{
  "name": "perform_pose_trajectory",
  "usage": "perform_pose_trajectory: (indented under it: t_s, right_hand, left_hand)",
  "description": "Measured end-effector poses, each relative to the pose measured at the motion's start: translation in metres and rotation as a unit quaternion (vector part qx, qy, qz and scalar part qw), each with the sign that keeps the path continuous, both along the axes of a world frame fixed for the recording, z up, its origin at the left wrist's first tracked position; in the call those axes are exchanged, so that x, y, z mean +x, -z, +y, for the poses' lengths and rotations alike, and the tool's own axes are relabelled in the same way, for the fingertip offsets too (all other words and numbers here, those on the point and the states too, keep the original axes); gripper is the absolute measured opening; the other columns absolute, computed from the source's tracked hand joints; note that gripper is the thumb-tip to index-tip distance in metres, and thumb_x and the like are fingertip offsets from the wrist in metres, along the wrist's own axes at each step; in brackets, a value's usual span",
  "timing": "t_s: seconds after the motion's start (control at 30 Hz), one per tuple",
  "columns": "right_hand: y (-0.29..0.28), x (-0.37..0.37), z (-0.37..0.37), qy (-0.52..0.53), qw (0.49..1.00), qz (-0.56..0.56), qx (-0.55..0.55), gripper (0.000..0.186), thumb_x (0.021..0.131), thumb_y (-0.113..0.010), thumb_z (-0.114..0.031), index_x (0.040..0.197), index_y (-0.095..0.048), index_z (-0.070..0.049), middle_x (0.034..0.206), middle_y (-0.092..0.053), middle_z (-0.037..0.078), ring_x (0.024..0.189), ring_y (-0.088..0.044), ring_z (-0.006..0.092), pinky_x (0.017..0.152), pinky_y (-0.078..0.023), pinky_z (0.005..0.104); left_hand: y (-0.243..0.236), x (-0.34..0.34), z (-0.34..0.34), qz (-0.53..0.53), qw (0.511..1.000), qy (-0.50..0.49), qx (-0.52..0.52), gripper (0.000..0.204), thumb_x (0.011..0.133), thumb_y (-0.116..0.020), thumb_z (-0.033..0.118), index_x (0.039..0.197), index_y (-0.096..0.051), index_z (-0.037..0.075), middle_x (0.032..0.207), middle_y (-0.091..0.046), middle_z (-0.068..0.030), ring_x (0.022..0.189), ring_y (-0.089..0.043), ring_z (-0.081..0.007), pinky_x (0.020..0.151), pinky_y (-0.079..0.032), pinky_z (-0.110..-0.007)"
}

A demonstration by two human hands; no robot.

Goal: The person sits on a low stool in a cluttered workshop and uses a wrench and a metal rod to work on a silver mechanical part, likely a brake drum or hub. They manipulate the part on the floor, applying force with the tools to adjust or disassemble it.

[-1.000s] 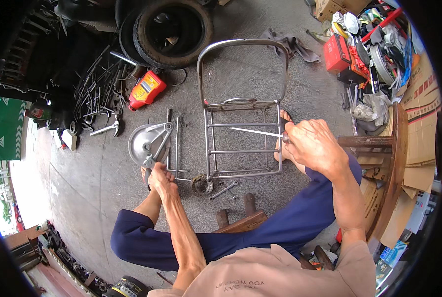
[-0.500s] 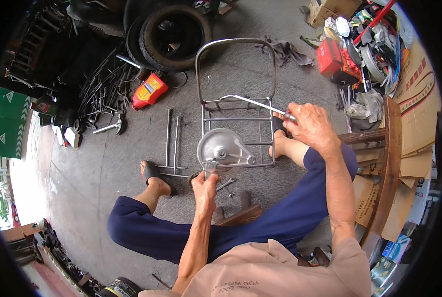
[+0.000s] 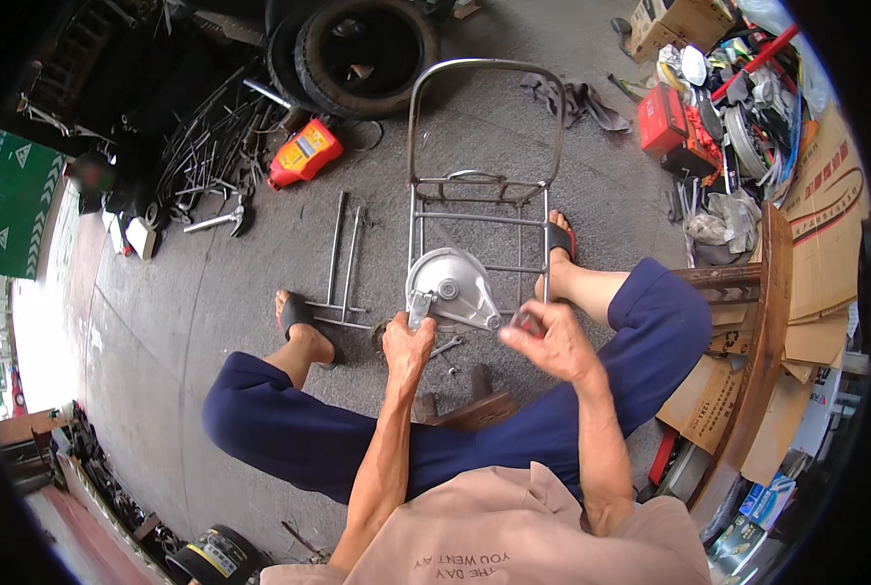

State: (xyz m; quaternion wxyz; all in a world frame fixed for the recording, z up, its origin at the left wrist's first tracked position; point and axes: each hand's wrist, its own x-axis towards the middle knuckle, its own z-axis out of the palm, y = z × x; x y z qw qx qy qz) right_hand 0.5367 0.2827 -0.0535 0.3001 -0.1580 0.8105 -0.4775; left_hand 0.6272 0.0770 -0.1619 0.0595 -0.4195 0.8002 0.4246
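Metal disc (image 3: 463, 289): in view, across the near end of the metal rack (image 3: 481, 219);
Left hand (image 3: 407, 344): fingers pinching the disc's lower left edge;
Right hand (image 3: 559, 345): fingers wrapped around a red-handled tool (image 3: 526, 323), beside the disc's narrow end

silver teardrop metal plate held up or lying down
Held up: the left hand grips the plate by its near edge, with the grey tubular metal rack partly hidden behind it.

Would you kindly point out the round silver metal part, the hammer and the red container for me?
Round silver metal part (image 3: 463, 295): head view, on its face beside the central hub.
Hammer (image 3: 211, 223): head view, on its handle.
Red container (image 3: 306, 149): head view, on its yellow label.
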Motion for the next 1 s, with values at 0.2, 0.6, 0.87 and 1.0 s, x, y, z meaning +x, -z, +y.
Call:
perform_pose_trajectory:
  t_s: [0.2, 0.6, 0.87, 1.0]
  right_hand:
    - [0.012, 0.044, -0.007, -0.178, 0.975, -0.031, 0.132, 0.027, 0.074, -0.068, -0.026, 0.077, -0.061, 0.000, 0.062, -0.057, 0.017, 0.059, -0.058, 0.0307, 0.059, -0.045, 0.0391]
    - [0.071, 0.028, -0.027, -0.303, 0.902, 0.014, 0.308, 0.018, 0.066, -0.062, -0.018, 0.076, -0.066, -0.004, 0.074, -0.064, 0.019, 0.077, -0.064, 0.0364, 0.069, -0.049, 0.0426]
    - [0.181, 0.042, -0.024, -0.238, 0.857, 0.054, 0.453, 0.021, 0.075, -0.065, -0.020, 0.093, -0.070, -0.011, 0.099, -0.069, 0.014, 0.096, -0.066, 0.0302, 0.080, -0.052, 0.0406]
    - [0.226, 0.038, -0.027, -0.185, 0.854, 0.100, 0.475, 0.024, 0.082, -0.056, -0.016, 0.102, -0.068, -0.012, 0.105, -0.067, 0.013, 0.100, -0.064, 0.0305, 0.082, -0.051, 0.0420]
  left_hand:
    - [0.008, 0.010, -0.014, 0.072, 0.972, -0.049, 0.218, 0.046, 0.071, -0.071, 0.029, 0.096, -0.063, -0.009, 0.069, -0.062, -0.0134, 0.061, -0.058, -0.0164, 0.054, -0.045, -0.030]
    - [0.037, 0.049, -0.043, 0.171, 0.867, -0.319, 0.342, 0.027, 0.085, -0.068, 0.025, 0.095, -0.064, 0.001, 0.073, -0.063, -0.0043, 0.060, -0.058, -0.0114, 0.052, -0.044, -0.025]
    - [0.073, 0.054, -0.045, 0.140, 0.777, -0.476, 0.388, 0.014, 0.085, -0.063, 0.016, 0.089, -0.060, 0.003, 0.070, -0.062, -0.0054, 0.054, -0.058, -0.0143, 0.048, -0.046, -0.026]
    - [0.086, 0.059, -0.042, 0.111, 0.775, -0.475, 0.402, 0.012, 0.085, -0.063, 0.016, 0.086, -0.060, 0.005, 0.070, -0.062, -0.0048, 0.057, -0.059, -0.0157, 0.048, -0.046, -0.029]
